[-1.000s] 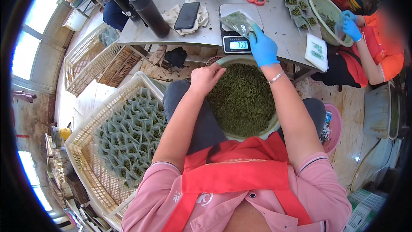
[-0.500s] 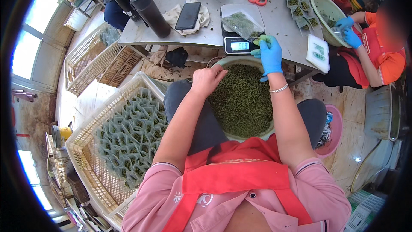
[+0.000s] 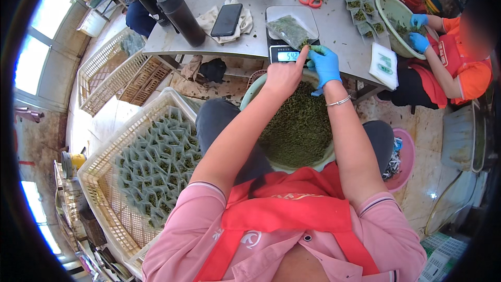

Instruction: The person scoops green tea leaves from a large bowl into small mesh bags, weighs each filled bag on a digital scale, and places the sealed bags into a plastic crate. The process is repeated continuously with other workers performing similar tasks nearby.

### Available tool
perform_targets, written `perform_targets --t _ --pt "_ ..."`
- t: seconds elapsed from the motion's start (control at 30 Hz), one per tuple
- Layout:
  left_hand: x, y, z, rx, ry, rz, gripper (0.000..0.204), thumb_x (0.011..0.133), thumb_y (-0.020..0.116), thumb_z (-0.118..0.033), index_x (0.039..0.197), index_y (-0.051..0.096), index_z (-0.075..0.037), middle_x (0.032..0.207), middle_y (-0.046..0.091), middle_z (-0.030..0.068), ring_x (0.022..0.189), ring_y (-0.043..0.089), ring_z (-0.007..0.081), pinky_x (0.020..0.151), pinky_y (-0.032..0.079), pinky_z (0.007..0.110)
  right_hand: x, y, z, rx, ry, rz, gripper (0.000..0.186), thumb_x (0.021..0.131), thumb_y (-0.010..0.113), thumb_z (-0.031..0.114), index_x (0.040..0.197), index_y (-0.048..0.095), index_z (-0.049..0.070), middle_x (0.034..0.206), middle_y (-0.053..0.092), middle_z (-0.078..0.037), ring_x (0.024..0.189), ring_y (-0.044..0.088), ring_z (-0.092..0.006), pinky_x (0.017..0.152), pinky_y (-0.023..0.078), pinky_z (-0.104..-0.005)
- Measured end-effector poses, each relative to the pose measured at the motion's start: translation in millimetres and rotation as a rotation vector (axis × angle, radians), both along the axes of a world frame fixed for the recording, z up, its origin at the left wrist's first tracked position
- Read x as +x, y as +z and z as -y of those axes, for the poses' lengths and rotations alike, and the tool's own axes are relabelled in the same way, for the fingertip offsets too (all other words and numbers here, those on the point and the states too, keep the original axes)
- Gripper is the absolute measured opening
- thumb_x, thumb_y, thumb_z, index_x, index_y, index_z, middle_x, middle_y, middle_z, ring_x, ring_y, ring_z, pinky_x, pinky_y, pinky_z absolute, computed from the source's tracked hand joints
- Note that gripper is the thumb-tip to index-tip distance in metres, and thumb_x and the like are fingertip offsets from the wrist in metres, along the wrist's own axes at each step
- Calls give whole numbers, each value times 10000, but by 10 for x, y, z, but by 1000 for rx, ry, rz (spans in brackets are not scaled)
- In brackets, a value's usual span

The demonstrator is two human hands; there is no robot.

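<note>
Left hand (image 3: 284,78) and gloved right hand (image 3: 325,65) meet beside a bag (image 3: 288,30).

The right hand (image 3: 324,66) is wearing a blue glove (image 3: 329,71); a silver bangle (image 3: 339,101) is sitting just behind it. Farther back, a red apron (image 3: 289,216) is covering a pink, stripe-cuffed shirt (image 3: 389,232).

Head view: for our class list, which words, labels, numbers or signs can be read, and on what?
Scale screen: number legible, not copied here.
White pack: green print, too small.
Red apron: gold lettering, blurred.
Pink shirt: white emblem, no readable word.
Co-worker's apron: pale marks, too small.
</note>
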State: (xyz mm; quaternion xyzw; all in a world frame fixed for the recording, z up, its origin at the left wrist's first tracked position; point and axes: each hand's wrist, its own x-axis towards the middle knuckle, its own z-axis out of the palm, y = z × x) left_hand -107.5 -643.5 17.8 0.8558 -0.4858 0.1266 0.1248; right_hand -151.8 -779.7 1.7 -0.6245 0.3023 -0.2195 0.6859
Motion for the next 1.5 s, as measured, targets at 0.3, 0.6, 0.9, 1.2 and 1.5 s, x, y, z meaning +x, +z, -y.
perform_targets --t 0.3,0.6,0.9,1.2,1.5 --pt "331 -73 363 139 103 154 601 761 552 -153 1339 394 -196 544 597 23 466 604 201 431 461 336 -152 371 101 206 87 131 117 817 591 76 911 642 26 752 622 -28 556 536 -88 516 453 -223" --pt "54 -86 -109 17 31 187 503 768 566 -208 1261 474 -184 477 519 0 388 527 199 377 415 331 -614 -13 -20 -635 251 -134 246 815 596 145 1042 635 58 970 646 -146 839 625 -271 784 482 -316" --pt "-174 -104 -83 -96 -88 165 484 748 588 -211 1208 528 -71 453 482 29 362 501 216 381 416 366 -211 149 67 -811 208 -295 376 826 521 212 1201 550 215 948 629 -186 843 606 -355 734 492 -403" --pt "-129 -13 115 27 36 101 656 702 581 -156 1290 384 60 492 554 40 395 554 204 393 441 349 -16 324 203 -893 348 -407 426 819 520 318 1236 499 235 851 629 -193 798 603 -378 695 477 -453" --pt "166 159 350 230 164 -68 690 763 559 -185 1384 272 -99 620 625 90 548 631 279 510 498 402 165 112 1 -942 76 -411 304 845 467 361 1042 548 145 816 633 -185 745 601 -396 646 478 -469"
